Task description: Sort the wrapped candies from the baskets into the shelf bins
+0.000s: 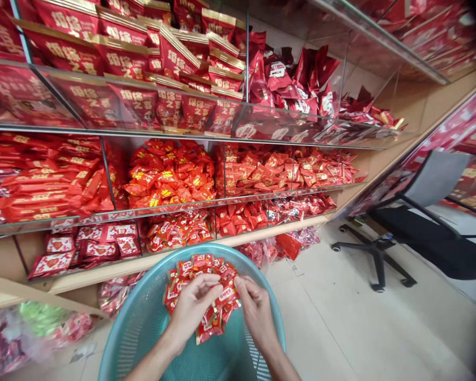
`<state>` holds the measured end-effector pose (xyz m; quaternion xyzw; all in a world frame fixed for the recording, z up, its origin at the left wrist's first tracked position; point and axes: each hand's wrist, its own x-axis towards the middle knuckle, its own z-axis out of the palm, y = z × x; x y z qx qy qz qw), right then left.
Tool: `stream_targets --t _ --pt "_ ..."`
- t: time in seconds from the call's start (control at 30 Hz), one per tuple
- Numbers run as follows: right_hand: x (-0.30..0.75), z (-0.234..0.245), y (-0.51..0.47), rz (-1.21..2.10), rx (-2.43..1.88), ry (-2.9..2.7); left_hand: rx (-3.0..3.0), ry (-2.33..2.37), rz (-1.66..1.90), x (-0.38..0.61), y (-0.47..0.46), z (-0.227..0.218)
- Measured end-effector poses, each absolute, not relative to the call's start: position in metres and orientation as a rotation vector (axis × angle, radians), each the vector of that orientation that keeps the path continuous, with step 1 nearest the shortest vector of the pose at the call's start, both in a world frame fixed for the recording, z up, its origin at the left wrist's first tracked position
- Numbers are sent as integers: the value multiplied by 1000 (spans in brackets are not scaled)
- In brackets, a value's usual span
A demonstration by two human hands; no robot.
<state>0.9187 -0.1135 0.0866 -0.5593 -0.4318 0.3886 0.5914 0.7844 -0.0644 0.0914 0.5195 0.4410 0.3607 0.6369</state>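
A teal plastic basket [117,323] with perforated sides stands on the floor in front of me. Inside it is a pile of small red candy packets [202,261] with white and gold print. Over the pile, my left hand [194,302] and my right hand [256,306] come together with fingers closed around one red candy packet [227,295]. The left thumb and fingertips are at its left side, and the right thumb and index finger pinch its right edge. Part of the packet is hidden by the left fingers.
Behind the basket rise shelves with clear dividers [223,169], filled with red candy packets [170,172] of several kinds. Wrapped bags [69,325] lie on the floor at the left. A black and grey office chair [416,227] stands on the tiled floor [321,323] at the right.
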Motion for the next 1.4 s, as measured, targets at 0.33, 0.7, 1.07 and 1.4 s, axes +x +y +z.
stream_targets --t 0.33,0.7,1.07,1.4 --pt "909 73 -120 999 -1346 -1071 686 970 708 781 -87 72" --pt "912 50 -118 1042 -1420 -902 925 1160 605 765 -64 86" --pt "915 38 -119 1037 -1431 -908 1287 1393 694 730 6 43" --pt "917 26 -119 1024 -1432 -873 1909 1484 679 739 -1 30"
